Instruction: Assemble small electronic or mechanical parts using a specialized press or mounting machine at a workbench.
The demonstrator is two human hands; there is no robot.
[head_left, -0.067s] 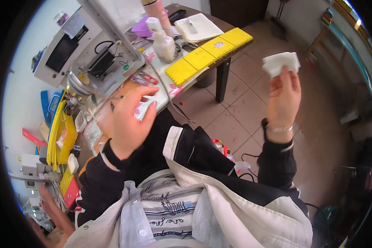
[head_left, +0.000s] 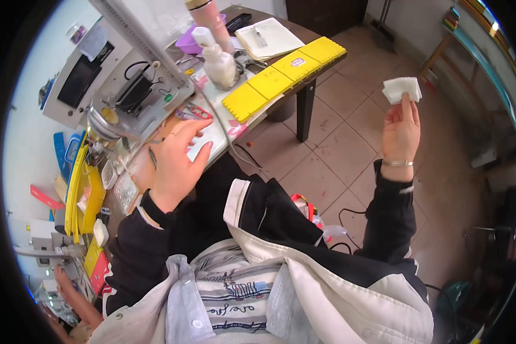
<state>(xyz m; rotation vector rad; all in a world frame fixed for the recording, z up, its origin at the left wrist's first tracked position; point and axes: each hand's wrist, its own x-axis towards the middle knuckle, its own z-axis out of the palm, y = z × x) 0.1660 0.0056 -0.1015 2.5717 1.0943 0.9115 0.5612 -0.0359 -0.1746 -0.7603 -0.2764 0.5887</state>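
Observation:
In my right hand (head_left: pixel 401 133), raised over the floor to the right of the table, a folded white tissue or cloth (head_left: pixel 398 88) is pinched between the fingers. My left hand (head_left: pixel 178 163) hovers at the table's near edge, thumb and fingers apart, with nothing visible between them. Just beyond its fingertips lie small red-handled snips (head_left: pixel 199 112) on the tabletop. A thin dark tool (head_left: pixel 152 156) shows partly behind the back of that hand. Past the left hand stands a bench machine (head_left: pixel 133 94) with a dark box and cables.
A long yellow sectioned strip (head_left: pixel 281 79) lies along the table's right side. Behind it are a white pump bottle (head_left: pixel 219 67), a pink bottle (head_left: pixel 212 23) and an open notebook (head_left: pixel 281 39). Yellow bins (head_left: pixel 92 192) stand at left. Another person's arm (head_left: pixel 77 295) shows lower left.
My right hand has moved a little to the right with the white tissue or cloth. The table has shifted slightly left in view; my left hand stays spread.

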